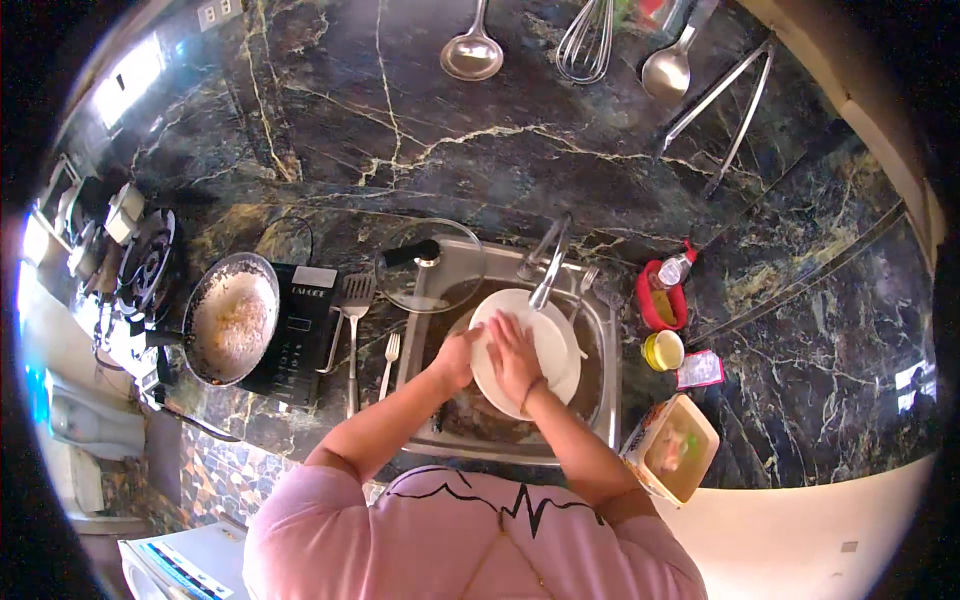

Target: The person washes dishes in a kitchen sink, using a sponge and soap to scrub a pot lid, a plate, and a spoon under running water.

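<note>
A white plate is held over the steel sink, below the faucet. My left hand grips the plate's left rim. Flat on the plate's face lies my right hand, fingers stretched out; whether anything is under its palm is hidden. Part of the sink basin is covered by the plate and my arms. A fork rests at the sink's back right, beside the plate. The glass lid with a black knob overlaps the sink's back left corner.
Left of the sink are a slotted turner, a fork and a food-smeared frying pan on a black cooktop. To the right stand a red container, a yellow cup and a square tub. Utensils, including a ladle, hang behind.
</note>
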`<state>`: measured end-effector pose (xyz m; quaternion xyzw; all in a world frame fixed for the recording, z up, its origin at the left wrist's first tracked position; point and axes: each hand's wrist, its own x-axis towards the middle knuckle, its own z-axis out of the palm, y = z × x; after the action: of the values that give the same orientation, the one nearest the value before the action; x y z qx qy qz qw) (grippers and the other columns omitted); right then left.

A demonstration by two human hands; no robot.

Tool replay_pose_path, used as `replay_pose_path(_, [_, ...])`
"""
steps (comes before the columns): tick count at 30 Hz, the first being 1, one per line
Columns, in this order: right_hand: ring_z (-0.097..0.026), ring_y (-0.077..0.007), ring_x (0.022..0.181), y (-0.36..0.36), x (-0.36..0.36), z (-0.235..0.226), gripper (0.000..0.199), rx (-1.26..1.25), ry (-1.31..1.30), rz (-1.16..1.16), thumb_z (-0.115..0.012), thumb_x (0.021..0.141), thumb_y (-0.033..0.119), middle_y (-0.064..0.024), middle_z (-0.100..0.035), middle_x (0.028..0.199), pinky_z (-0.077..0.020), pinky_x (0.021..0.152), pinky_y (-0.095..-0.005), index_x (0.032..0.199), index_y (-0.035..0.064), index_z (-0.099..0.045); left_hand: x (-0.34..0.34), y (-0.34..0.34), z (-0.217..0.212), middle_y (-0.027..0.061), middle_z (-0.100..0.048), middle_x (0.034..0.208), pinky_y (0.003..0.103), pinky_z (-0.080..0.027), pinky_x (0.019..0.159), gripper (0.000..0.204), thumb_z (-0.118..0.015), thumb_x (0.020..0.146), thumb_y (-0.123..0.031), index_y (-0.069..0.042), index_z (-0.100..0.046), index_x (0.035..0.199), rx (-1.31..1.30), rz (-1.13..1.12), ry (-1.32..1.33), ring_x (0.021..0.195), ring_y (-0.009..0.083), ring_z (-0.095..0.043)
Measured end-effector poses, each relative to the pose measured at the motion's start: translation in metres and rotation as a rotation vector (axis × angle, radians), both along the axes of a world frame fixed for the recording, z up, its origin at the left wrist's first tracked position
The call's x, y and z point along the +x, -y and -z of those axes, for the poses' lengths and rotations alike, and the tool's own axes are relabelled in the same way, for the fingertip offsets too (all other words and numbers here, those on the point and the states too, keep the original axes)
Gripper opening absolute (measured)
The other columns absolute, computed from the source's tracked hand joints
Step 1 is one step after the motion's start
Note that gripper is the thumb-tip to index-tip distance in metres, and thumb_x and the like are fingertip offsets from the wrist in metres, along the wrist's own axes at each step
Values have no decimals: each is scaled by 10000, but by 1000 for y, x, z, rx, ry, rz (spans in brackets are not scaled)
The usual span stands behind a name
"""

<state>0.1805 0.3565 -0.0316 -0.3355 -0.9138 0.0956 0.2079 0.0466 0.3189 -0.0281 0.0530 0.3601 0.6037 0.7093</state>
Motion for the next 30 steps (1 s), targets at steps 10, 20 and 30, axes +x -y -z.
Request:
replay_pose_path(10, [-569,-338,936,-96,23,-9,307,-350,-81,344,-558,771,118,-162,-611,978,-452,836,-407,1075,74,-568,-42,36,2,131,-614,1024,430,-478,870,347,-532,895,-254,5,-500,1124,17,-252,-87,957,268,-601])
replay_pose_path(20, [-512,-327,1097,-186,49,58,397,-159,-82,146,-535,818,11,-166,-547,1172,-420,933,-376,1203,89,-472,-59,43,0,163,-578,1110,420,-444,922,347,-417,951,-230,51,-473,1146,-50,-324,-71,1016,273,-575])
replay_pose_path(30, [-550,-202,716,-258,60,141,233,-1001,-1027,149,-541,799,226,-78,-586,896,-484,624,-377,957,55,-551,-39,48,21,148,-525,1222,460,-395,973,413,-441,942,-261,25,-432,1239,-36,-102,-39,1101,291,-521])
